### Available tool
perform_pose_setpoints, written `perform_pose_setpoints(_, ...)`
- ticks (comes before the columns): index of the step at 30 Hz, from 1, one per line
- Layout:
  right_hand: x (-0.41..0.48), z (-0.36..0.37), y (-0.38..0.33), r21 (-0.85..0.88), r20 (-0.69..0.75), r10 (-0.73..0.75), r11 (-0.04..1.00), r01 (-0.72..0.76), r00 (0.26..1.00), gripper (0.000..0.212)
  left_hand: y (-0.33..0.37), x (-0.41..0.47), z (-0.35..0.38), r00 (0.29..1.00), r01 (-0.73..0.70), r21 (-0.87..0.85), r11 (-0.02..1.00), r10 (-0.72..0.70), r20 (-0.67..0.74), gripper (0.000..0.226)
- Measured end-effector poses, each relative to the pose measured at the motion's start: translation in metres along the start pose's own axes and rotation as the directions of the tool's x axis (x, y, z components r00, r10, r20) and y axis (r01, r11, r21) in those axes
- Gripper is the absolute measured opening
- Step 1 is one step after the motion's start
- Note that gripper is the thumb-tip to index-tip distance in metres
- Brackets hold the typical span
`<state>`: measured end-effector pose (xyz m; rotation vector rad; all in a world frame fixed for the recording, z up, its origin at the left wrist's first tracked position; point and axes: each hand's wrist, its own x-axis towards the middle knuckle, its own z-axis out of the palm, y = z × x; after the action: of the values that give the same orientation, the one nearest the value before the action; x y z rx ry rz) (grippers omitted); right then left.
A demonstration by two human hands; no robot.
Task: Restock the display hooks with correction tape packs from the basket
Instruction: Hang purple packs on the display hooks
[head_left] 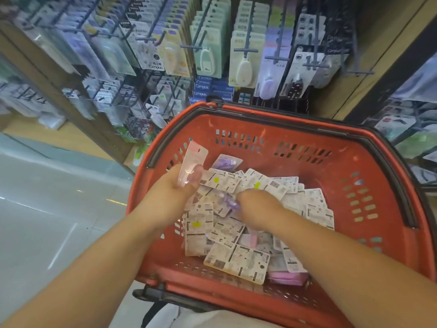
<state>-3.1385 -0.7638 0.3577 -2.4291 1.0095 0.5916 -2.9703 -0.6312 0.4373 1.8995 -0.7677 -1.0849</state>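
Above red basket (331, 147): "Campus" cards (156, 66) hooked.

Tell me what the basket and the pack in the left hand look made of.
Basket: rigid moulded plastic by the look, red and scuffed, with slotted walls and a black rim. Pack in the left hand: probably printed card with a clear glossy plastic blister, which catches glare near the left hand.

Bright, even indoor light. Glare streaks on the glossy pale floor (47, 209) left of the red perforated plastic basket (369, 162). Wide-angle bending at edges; far-left racks blurred, soft overall.
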Motion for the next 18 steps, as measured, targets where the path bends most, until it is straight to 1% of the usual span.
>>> perform_pose_setpoints(1,-0.003,-0.012,0.008,0.049,-0.018,0.012,0.999,-0.011,1.0,0.026,0.001,0.0,0.0,1.0,0.01,-0.012,1.0,-0.01,0.002,0.03)
perform_pose_setpoints(2,-0.007,-0.024,0.017,0.091,-0.024,0.023,0.996,-0.021,0.999,0.029,0.002,-0.001,0.001,1.0,0.02,-0.028,0.999,-0.02,0.012,0.033)
perform_pose_setpoints(4,-0.023,-0.046,0.034,0.169,-0.046,0.016,0.985,-0.008,0.999,0.022,0.005,-0.004,0.003,0.999,0.019,-0.074,0.997,-0.015,0.051,0.049)
perform_pose_setpoints(5,-0.032,-0.054,0.04,0.246,-0.076,0.005,0.969,0.014,0.997,0.017,0.007,-0.005,0.005,0.998,0.011,-0.092,0.996,-0.005,0.069,0.056)
perform_pose_setpoints(6,-0.042,-0.06,0.043,0.37,-0.118,0.005,0.928,0.039,0.993,0.011,0.008,-0.004,0.007,0.997,0.011,-0.117,0.993,-0.002,0.078,0.058)
perform_pose_setpoints(7,-0.052,-0.065,0.042,0.536,-0.16,0.014,0.841,0.075,0.987,0.007,0.011,-0.004,0.009,0.997,0.01,-0.142,0.99,0.002,0.081,0.053)
perform_pose_setpoints(8,-0.063,-0.069,0.037,0.69,-0.201,0.021,0.712,0.126,0.979,0.005,0.015,-0.004,0.012,0.997,0.008,-0.175,0.985,0.006,0.079,0.04)
perform_pose_setpoints(9,-0.071,-0.073,0.032,0.805,-0.232,0.025,0.567,0.178,0.972,0.003,0.019,-0.005,0.016,0.997,0.014,-0.214,0.977,0.004,0.082,0.026)
perform_pose_setpoints(10,-0.079,-0.076,0.026,0.879,-0.246,0.026,0.427,0.212,0.969,0.004,0.023,-0.006,0.02,0.996,0.021,-0.251,0.968,0.001,0.089,0.019)
perform_pose_setpoints(11,-0.084,-0.078,0.019,0.921,-0.25,0.022,0.314,0.231,0.968,0.007,0.027,-0.007,0.023,0.995,0.03,-0.283,0.959,-0.001,0.102,0.023)
perform_pose_setpoints(12,-0.089,-0.078,0.012,0.942,-0.252,0.019,0.233,0.241,0.968,0.009,0.031,-0.008,0.028,0.993,0.043,-0.316,0.948,-0.006,0.118,0.033)
perform_pose_setpoints(13,-0.091,-0.077,0.007,0.948,-0.26,0.022,0.195,0.251,0.965,0.009,0.035,-0.01,0.033,0.991,0.057,-0.348,0.936,-0.01,0.136,0.04)
perform_pose_setpoints(14,-0.091,-0.076,0.004,0.949,-0.269,0.034,0.183,0.259,0.962,0.009,0.039,-0.011,0.037,0.989,0.068,-0.376,0.924,-0.014,0.145,0.04)
perform_pose_setpoints(16,-0.091,-0.071,0.0,0.949,-0.276,0.085,0.184,0.257,0.957,0.009,0.043,-0.012,0.041,0.989,0.076,-0.419,0.905,-0.015,0.147,0.032)
perform_pose_setpoints(18,-0.091,-0.068,-0.001,0.957,-0.257,0.124,0.17,0.235,0.958,0.007,0.046,-0.013,0.044,0.99,0.079,-0.446,0.891,-0.016,0.143,0.029)
